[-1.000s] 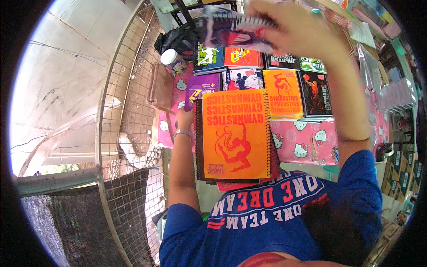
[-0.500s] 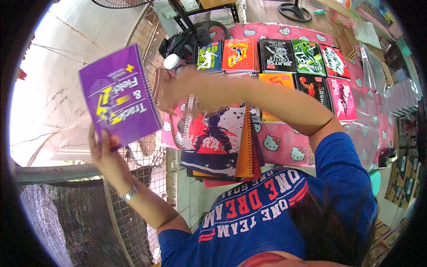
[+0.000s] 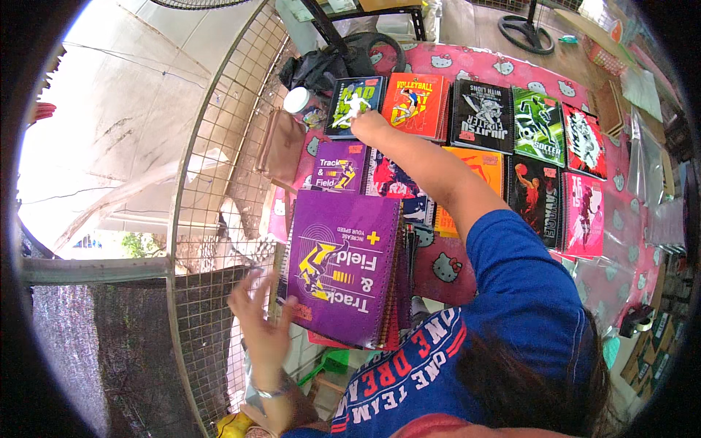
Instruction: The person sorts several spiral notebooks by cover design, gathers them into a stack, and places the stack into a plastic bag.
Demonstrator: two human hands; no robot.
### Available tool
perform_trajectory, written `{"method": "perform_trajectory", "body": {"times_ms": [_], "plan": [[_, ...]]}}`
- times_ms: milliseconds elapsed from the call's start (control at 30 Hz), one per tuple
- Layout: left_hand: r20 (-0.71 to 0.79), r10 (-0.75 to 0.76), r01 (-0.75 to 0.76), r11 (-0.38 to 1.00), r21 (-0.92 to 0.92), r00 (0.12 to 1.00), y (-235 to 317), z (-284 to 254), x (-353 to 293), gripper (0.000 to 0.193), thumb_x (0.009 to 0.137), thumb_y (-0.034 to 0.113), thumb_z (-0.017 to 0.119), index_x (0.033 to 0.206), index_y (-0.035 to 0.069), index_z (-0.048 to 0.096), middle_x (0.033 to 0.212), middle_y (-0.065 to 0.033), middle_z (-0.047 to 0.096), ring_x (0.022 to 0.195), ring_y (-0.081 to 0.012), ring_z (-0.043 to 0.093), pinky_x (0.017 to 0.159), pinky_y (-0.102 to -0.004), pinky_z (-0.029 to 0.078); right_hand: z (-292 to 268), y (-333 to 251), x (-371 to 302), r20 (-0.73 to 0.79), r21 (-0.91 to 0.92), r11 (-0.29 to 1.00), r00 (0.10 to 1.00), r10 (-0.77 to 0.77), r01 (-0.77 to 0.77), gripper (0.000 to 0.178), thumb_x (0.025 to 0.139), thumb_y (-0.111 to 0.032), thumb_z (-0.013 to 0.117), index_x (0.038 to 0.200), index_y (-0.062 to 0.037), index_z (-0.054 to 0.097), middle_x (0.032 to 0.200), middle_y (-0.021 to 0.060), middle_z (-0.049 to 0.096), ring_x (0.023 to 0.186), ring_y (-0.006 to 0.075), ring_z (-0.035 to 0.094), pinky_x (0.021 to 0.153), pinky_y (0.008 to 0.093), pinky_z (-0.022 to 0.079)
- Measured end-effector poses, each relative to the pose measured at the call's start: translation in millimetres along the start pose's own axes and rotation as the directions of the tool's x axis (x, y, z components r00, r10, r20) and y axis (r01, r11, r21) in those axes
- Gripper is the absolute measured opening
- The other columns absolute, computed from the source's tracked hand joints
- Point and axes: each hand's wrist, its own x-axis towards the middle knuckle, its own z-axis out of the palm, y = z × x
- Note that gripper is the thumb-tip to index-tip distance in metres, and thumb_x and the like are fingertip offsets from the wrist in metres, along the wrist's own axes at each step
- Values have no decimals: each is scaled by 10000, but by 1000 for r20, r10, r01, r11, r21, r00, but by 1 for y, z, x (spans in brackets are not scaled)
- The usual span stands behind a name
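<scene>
A purple spiral notebook with a yellow runner on its cover lies on top of a stack of notebooks near me. My left hand is open beside its lower left edge, fingers spread and holding nothing. Across the table, my right hand has its fingers bunched at the right edge of a blue-and-green spiral notebook with a white player figure. Another purple notebook sits just beyond the near stack. Next to it, a red, white and dark notebook is partly covered by my right forearm.
More sports notebooks stand in rows: orange-red, black, green, pink. The pink tablecloth has cat faces. A white-lidded container, a brown pouch and a wire mesh fence are on the left.
The purple notebook has come down from my raised left hand onto the near stack, and that hand has let go. My right hand has moved right and away from me to the blue-and-green notebook.
</scene>
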Motion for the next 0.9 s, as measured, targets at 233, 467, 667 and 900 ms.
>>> {"method": "perform_trajectory", "body": {"times_ms": [233,467,667,900], "plan": [[534,-25,521,-182,-834,845,-101,59,156,532,935,479,468,1174,13,560,1167,-177,588,1071,-304,564,951,-438,438,-157,-24,5,-418,362,869,892,-171,336,138,823,-215,564,795,-101,635,820,110,665,739,314,654,632,443,519],[165,-286,132,-130,-983,944,-56,27,191,297,787,76,625,1056,-40,576,1019,-143,649,894,-239,649,830,-333,540,-152,18,-36,-672,497,814,727,143,300,629,718,-380,712,1285,-202,506,1285,201,490,1182,374,478,973,451,399],[139,15,129,289,-949,990,-51,-26,77,962,625,207,786,1413,-34,290,1256,-204,535,1024,-239,604,792,-311,540,-40,50,-75,7,2,963,963,269,-269,553,837,-420,601,1342,-252,452,1151,172,594,1039,366,591,808,577,474],[263,73,143,685,-715,962,-19,23,18,774,769,-35,631,1448,54,269,1403,-131,394,1270,-227,401,1054,-345,321,-190,60,-83,-631,590,779,724,278,214,274,894,-162,569,1165,-127,548,860,149,655,696,313,660,596,426,508]]}}
